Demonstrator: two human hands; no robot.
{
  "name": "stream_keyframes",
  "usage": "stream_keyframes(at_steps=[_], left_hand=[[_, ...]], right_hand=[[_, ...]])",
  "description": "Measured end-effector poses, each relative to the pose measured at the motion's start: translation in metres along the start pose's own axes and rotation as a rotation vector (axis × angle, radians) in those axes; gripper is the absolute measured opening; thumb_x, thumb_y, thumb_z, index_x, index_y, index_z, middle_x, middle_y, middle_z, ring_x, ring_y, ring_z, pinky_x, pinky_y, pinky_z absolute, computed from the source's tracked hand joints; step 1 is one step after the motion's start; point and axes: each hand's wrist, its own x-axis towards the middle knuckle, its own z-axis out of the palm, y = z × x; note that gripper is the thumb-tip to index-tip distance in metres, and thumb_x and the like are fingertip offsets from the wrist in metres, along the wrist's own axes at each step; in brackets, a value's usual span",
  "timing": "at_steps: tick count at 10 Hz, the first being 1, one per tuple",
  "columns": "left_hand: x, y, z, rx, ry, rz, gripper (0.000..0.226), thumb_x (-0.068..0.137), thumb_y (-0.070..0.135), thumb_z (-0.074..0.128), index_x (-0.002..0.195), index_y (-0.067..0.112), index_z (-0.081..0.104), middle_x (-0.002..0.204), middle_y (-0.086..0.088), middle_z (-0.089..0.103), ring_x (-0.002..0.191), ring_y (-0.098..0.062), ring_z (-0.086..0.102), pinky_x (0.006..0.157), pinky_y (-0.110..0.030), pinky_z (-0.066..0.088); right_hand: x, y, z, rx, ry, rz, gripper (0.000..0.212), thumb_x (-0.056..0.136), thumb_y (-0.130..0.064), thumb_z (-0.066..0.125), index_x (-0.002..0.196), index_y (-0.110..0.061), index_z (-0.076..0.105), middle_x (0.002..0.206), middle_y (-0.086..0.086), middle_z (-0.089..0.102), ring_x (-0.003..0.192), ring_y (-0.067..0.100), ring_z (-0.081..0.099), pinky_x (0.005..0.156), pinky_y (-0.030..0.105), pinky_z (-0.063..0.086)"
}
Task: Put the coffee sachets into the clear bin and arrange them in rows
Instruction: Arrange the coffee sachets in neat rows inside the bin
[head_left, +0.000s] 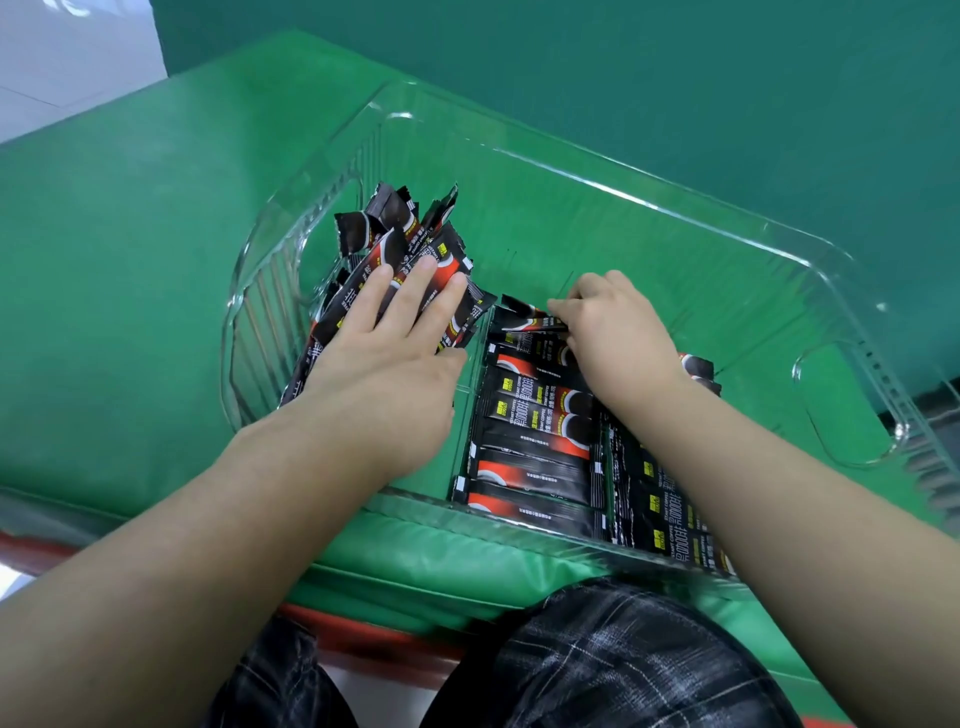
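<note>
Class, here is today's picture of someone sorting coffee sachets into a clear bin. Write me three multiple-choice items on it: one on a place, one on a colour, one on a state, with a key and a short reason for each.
1. Where does the loose pile of sachets lie?
A. In the bin's left part
B. On the floor
C. On the person's lap

2. What colour is the surface under the clear bin?
A. White
B. Green
C. Yellow

3. What is the right hand doing?
A. Hanging idle outside the bin
B. Lying flat on the cloth
C. Pinching one sachet at the far end of the neat row

Key:
1 A: the heap sits inside the bin under the left hand, whose straight fingers rest on it.
2 B: green shows all round and through the clear walls.
3 C: its fingertips close on a sachet above the stacked row.
</note>
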Motion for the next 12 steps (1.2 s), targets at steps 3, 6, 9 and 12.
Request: stream_keyframes(at_steps=[3, 6, 9, 12], left_hand=[[-0.001, 0.000, 0.000, -0.015, 0.017, 0.009, 0.052, 0.100, 0.039, 0.030, 0.150, 0.028, 0.023, 0.155, -0.011, -0.030, 0.140, -0.033, -0.033, 0.109, -0.051, -0.023], [0.000, 0.000, 0.000, -0.014, 0.017, 0.004, 0.053, 0.099, 0.040, 0.030, 0.150, 0.029, 0.023, 0.155, -0.010, -0.030, 0.140, -0.032, -0.033, 0.109, -0.051, -0.023], [0.000, -0.001, 0.000, -0.006, 0.021, 0.006, 0.054, 0.100, 0.042, 0.029, 0.151, 0.030, 0.022, 0.155, -0.011, -0.030, 0.140, -0.033, -0.032, 0.109, -0.051, -0.022], [0.000, 0.000, 0.002, -0.013, 0.036, 0.011, 0.053, 0.099, 0.043, 0.029, 0.150, 0.030, 0.024, 0.156, -0.010, -0.028, 0.141, -0.032, -0.031, 0.110, -0.051, -0.021]], right_hand=[[-0.011, -0.001, -0.014, 0.111, -0.092, 0.063, 0.046, 0.096, -0.045, 0.037, 0.119, -0.005, 0.043, 0.114, 0.013, 0.054, 0.103, 0.031, 0.050, 0.080, 0.040, 0.042], [-0.012, -0.001, -0.008, 0.045, -0.167, 0.035, 0.052, 0.091, -0.052, 0.048, 0.122, -0.011, 0.043, 0.122, 0.009, 0.053, 0.113, 0.029, 0.046, 0.086, 0.040, 0.040], [-0.006, 0.004, -0.018, 0.128, -0.222, 0.008, 0.031, 0.086, -0.042, 0.062, 0.110, -0.022, 0.064, 0.112, 0.003, 0.064, 0.108, 0.025, 0.055, 0.090, 0.037, 0.045], [-0.003, 0.000, -0.013, 0.035, -0.127, -0.012, 0.023, 0.086, -0.030, 0.056, 0.105, -0.022, 0.066, 0.103, 0.003, 0.067, 0.101, 0.027, 0.057, 0.082, 0.034, 0.041]])
